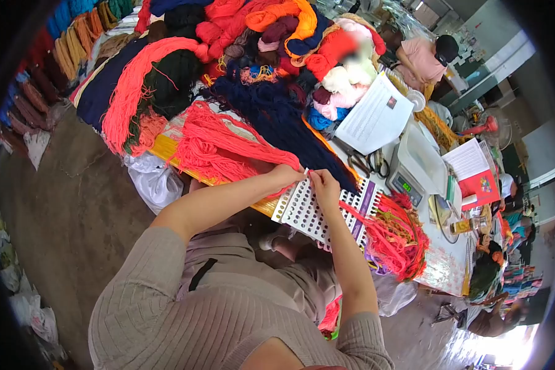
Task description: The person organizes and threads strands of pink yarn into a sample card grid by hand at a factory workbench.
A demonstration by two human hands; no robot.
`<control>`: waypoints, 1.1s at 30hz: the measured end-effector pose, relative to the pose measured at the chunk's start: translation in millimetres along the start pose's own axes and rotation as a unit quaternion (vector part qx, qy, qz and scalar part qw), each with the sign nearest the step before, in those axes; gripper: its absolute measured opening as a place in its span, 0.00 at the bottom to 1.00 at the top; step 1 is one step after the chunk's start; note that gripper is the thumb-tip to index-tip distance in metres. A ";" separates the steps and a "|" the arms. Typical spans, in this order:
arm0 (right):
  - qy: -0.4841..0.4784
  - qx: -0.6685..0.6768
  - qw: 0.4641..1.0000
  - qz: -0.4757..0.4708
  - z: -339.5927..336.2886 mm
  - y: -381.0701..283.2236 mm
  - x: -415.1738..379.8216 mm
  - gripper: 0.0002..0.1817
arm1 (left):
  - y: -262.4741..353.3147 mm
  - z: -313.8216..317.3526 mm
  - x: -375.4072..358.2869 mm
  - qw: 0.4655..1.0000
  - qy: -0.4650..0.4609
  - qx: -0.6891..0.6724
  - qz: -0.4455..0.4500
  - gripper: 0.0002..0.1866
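Observation:
A white card with rows of dark holes (302, 213) lies tilted at the table edge in front of me. At its upper corner my left hand (288, 177) is closed in a pinch on coral yarn. My right hand (325, 186) pinches close beside it, fingertips nearly touching the left ones; a small bit of coral yarn shows between them. The large coral skein (219, 148) spreads over the table beyond my left forearm. Dark navy yarn (283, 114) runs down toward the card. A bundle of mixed coloured strands (398, 237) hangs from the card's right side, past my right wrist.
A digital scale with a tray (416, 163) stands to the right, near scissors (376, 163) and a printed sheet (376, 114). Heaped skeins (228, 28) fill the far side. A red booklet (478, 185) lies farther right. Another person (422, 61) sits across the table.

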State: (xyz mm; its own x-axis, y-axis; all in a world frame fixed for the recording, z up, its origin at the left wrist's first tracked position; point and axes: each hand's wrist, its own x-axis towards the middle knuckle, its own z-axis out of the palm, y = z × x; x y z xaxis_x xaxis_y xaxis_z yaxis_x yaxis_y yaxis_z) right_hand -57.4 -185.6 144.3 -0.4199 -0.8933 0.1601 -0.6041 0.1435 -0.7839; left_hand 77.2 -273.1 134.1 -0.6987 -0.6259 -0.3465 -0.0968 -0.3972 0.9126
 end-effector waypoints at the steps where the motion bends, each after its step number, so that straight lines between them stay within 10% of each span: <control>1: 0.002 -0.005 1.000 -0.005 -0.2 -2.1 -0.6 0.11 | -0.4 -0.3 0.1 1.000 0.008 0.005 0.004 0.02; 10: -0.015 -0.073 0.995 -0.061 -4.1 -8.5 -1.3 0.08 | 4.7 -2.8 8.9 1.000 0.010 -0.014 -0.010 0.07; 17: -0.196 0.073 0.968 0.137 -13.8 3.3 27.9 0.15 | -0.8 -7.8 19.5 0.999 -0.046 0.008 -0.016 0.10; 21: -0.144 -0.060 0.985 0.075 -5.9 5.8 20.6 0.16 | -29.3 -28.3 32.6 0.945 0.089 0.305 0.071 0.06; 26: -0.128 -0.092 0.985 0.065 -5.7 -2.8 14.2 0.15 | -2.2 -36.5 3.7 0.997 -0.006 0.049 0.053 0.11; 33: -0.095 -0.133 0.986 0.043 -4.6 -12.4 9.4 0.14 | -28.8 -36.8 35.8 0.939 0.119 0.313 0.078 0.15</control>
State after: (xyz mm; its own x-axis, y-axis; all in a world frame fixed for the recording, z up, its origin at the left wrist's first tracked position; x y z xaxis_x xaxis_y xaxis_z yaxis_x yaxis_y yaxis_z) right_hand -57.0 -193.8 158.3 -0.3587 -0.9328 -0.0346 -0.7384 0.3062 -0.6008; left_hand 81.0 -308.8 87.4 -0.5682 -0.8053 -0.1692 -0.4568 0.1377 0.8788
